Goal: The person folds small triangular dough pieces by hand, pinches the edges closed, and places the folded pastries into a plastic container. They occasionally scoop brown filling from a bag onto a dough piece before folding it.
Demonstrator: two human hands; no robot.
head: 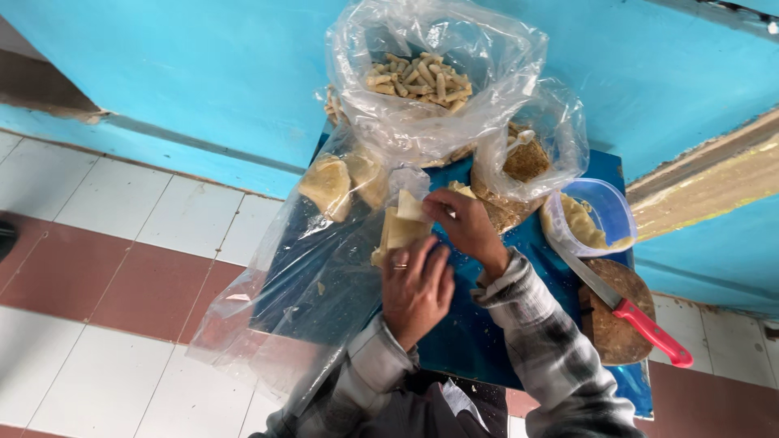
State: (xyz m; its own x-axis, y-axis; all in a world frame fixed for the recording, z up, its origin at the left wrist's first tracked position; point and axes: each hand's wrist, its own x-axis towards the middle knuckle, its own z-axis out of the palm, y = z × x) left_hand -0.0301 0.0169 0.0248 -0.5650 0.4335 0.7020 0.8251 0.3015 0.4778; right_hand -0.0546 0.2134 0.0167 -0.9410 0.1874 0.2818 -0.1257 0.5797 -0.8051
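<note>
Two hands meet over a blue-covered table (487,341), both pinching one pale yellow square dough sheet (402,229). Left hand (416,285), ring on a finger, grips its lower edge; right hand (466,227) nips the top corner w/ fingertips. Behind: clear plastic bag of rolled pastry sticks (422,79). Right side: red-handled knife (625,308) lies across a round wooden board (613,332), beside a clear plastic tub (596,215).

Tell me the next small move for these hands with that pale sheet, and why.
Probably finish the fold: the right hand pinches the top corner of the pale dough sheet, while the left hand steadies it from below. The sheet stands partly bent above the blue table, and a clear bag of finished rolls sits just behind, so folding it over looks likely.
</note>
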